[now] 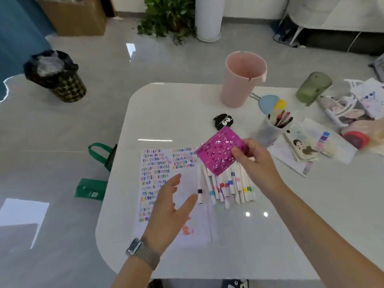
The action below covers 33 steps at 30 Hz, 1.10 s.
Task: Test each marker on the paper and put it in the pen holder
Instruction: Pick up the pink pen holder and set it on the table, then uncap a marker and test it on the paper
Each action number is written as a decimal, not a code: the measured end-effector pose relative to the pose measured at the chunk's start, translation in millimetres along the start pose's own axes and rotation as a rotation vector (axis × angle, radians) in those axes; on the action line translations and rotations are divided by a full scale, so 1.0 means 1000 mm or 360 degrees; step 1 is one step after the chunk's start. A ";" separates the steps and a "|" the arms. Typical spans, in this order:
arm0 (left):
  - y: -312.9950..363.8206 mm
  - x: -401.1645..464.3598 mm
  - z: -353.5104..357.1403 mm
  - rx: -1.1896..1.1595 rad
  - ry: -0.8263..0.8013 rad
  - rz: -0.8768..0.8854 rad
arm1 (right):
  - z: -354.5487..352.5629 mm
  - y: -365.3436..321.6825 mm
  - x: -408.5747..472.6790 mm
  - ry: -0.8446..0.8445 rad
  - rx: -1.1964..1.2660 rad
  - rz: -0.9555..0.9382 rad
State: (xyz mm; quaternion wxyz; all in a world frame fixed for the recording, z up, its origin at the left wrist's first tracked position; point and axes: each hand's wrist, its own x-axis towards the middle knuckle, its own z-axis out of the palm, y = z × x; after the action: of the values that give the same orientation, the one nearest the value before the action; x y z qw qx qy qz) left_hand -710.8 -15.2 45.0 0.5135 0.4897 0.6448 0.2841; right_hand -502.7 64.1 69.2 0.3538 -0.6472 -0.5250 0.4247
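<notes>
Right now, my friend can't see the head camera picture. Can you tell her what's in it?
The right hand holds a sparkly pink pouch above a pile of markers on a white table. The left hand hovers open over paper covered in colourful test marks. Farther back stands a pen holder with some pens in it.

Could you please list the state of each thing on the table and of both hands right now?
left hand: open, above the paper, holding nothing
right hand: pinching the pink glitter holder
pink glitter holder: lifted and tilted over the markers
markers: capped, lying in a pile
paper: flat, covered in coloured test marks
pink bin: upright, open
clear cup: upright, holding pens
</notes>
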 end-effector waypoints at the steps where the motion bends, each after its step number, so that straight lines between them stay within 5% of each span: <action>1: -0.025 0.009 0.003 0.0326 0.0061 0.0153 | 0.004 0.011 0.016 0.0121 -0.0082 -0.0114; 6: -0.121 0.036 0.011 0.1417 0.0147 0.0524 | 0.025 0.065 0.086 0.0331 -0.0845 -0.0635; 10: -0.152 0.046 0.014 0.1547 0.0334 0.0683 | 0.043 0.095 0.102 0.0355 -0.1128 -0.0805; 18: -0.108 -0.017 0.029 0.1506 0.0467 0.0612 | 0.047 0.135 0.010 0.0477 -0.0719 -0.0788; 29: -0.134 -0.044 0.045 0.1598 0.0150 0.0581 | 0.057 0.196 -0.077 0.0023 -0.1378 -0.0622; 33: -0.143 -0.038 0.042 0.1755 -0.0023 0.0399 | 0.056 0.186 -0.073 0.0140 -0.1492 -0.0575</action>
State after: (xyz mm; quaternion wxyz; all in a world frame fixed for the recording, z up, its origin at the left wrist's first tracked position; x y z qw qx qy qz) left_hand -720.3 -106.9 -77.5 0.1484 0.7603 0.6312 -0.0394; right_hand -490.6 -43.4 -107.9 0.1148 -0.6526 -0.7474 0.0476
